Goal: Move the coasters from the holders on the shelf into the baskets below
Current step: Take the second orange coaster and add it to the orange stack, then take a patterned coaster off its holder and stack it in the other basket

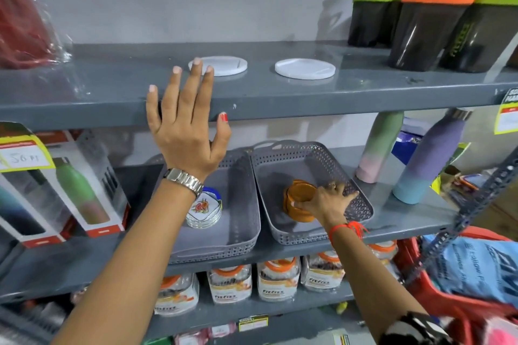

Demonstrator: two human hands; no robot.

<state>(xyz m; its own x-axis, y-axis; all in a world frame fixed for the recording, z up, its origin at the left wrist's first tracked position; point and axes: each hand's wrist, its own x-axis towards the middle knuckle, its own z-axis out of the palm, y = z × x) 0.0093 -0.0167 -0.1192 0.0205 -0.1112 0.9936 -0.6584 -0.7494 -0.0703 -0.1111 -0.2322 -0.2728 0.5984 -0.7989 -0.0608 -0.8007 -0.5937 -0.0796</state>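
Two flat white round holders lie on the upper grey shelf, the left holder [227,65] and the right holder [305,68], both bare. My left hand [186,123] is raised with fingers spread, its tips just in front of the left holder, holding nothing. Below stand two grey perforated baskets. The left basket [241,221] holds a stack of white floral coasters [204,209]. In the right basket [356,204] my right hand [325,200] grips a stack of orange coasters [300,200] resting on the basket floor.
Shaker bottles [429,17] with green and orange lids stand at the upper right. Pastel bottles [426,159] flank the right basket. Boxed bottles [70,185] sit at the left, jars [277,279] on the shelf underneath. A red wrapped item [25,17] is at upper left.
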